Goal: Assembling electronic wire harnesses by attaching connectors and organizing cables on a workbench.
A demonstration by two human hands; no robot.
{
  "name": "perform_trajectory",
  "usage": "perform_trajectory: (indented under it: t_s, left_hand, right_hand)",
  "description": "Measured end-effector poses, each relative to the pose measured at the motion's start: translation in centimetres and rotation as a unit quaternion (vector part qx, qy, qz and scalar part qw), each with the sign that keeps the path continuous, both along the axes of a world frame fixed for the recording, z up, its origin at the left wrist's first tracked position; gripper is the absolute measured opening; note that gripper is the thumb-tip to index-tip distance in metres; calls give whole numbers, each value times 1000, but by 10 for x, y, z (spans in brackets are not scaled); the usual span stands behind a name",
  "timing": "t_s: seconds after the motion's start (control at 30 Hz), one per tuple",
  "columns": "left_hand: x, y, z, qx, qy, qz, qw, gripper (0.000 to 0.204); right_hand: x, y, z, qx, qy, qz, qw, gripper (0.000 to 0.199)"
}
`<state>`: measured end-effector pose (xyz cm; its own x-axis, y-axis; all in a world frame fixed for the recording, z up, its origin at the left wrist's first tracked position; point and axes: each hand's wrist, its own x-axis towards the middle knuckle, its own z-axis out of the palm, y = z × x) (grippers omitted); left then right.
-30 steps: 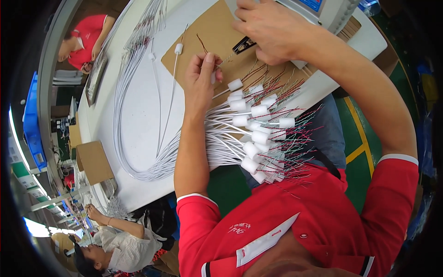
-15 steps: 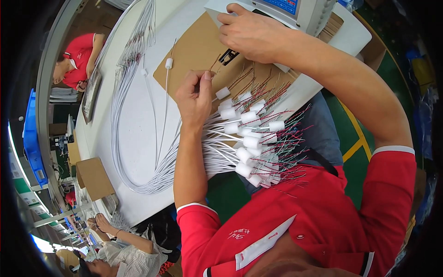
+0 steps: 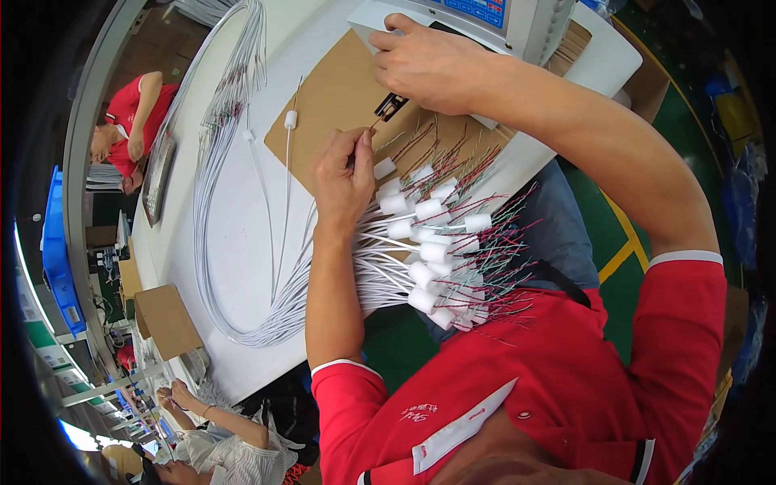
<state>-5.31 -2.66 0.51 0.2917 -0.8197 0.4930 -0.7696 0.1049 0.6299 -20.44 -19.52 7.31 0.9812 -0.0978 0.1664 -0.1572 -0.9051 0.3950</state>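
Observation:
My left hand (image 3: pixel 343 174) is closed in a pinch on thin brownish wire ends at the end of a white cable. The bared tips meet a small black slotted part (image 3: pixel 390 107) at the front of a white machine (image 3: pixel 525 32). My right hand (image 3: pixel 432 69) lies over the machine's front housing, its fingers apart and partly bent; their undersides are hidden. Below my left hand, a bundle of white cables (image 3: pixel 267 327) ends in several white cylindrical sleeves (image 3: pixel 435 252), with twisted red, green and brown wires (image 3: pixel 509 230) fanning out over my lap.
Brown cardboard (image 3: pixel 327 89) lies on the white table (image 3: pixel 242 275). One sleeved cable (image 3: pixel 291 120) rests across it. More cable ends (image 3: pixel 230 89) lie at the far left. A cardboard box (image 3: pixel 168 322) stands at the left edge. Two people (image 3: pixel 133 113) (image 3: pixel 234 444) work nearby.
My left hand has moved slightly up and right, bringing the wire tips to the black part. My right hand stays over the housing. The whole view has shifted a little.

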Motion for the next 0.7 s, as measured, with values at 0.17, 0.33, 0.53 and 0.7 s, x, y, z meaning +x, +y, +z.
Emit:
perform_trajectory:
  t_s: [0.17,0.33,0.53,0.7]
  left_hand:
    - [1,-2,-5,-7,-2,-3,1000,9]
    - [-3,-12,-7,-15,-31,-6,999,9]
    - [14,6,0,-23,14,7,1000,10]
    - [-1,-2,-6,-93,-32,-36,994,12]
  right_hand:
    - [-1,0,0,1,2,-1,1000,13]
    - [-4,-7,1,4,3,-7,1000,13]
    - [14,-4,9,31,-1,35,999,11]
    - [-16,-11,1,87,-21,-7,996,34]
